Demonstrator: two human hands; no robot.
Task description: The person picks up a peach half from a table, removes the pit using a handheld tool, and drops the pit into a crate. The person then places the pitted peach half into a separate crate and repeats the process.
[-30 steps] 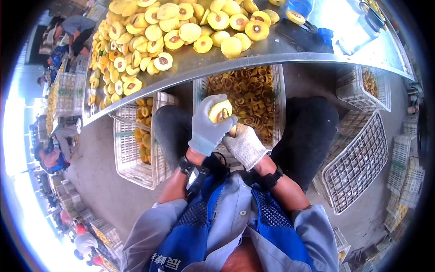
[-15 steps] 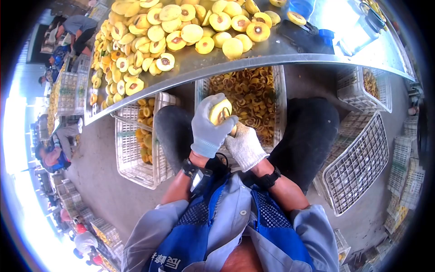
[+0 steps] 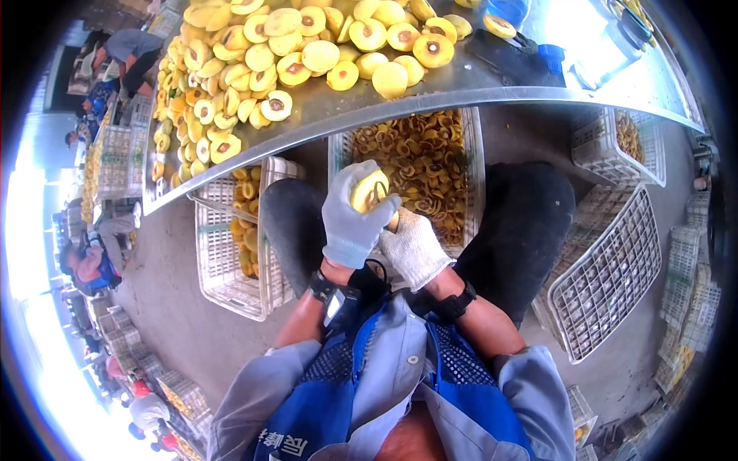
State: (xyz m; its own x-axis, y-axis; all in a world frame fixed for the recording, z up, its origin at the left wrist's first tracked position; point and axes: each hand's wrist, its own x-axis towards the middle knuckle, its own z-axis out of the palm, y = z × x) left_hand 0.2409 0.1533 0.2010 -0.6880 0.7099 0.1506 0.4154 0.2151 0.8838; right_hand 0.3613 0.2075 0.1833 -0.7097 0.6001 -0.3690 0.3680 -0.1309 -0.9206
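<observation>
left hand (image 3: 350, 219) cupped, right hand (image 3: 415, 246) clenched

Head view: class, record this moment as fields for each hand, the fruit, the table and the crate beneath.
left hand: grey glove, closed around a yellow fruit half, cut face toward the camera
right hand: white knit glove, curled, pressed against the fruit half's lower edge; what it grips is hidden
table: metal, bearing a heap of cut fruit
crate: white, under the table edge, holding darker scraps
</observation>
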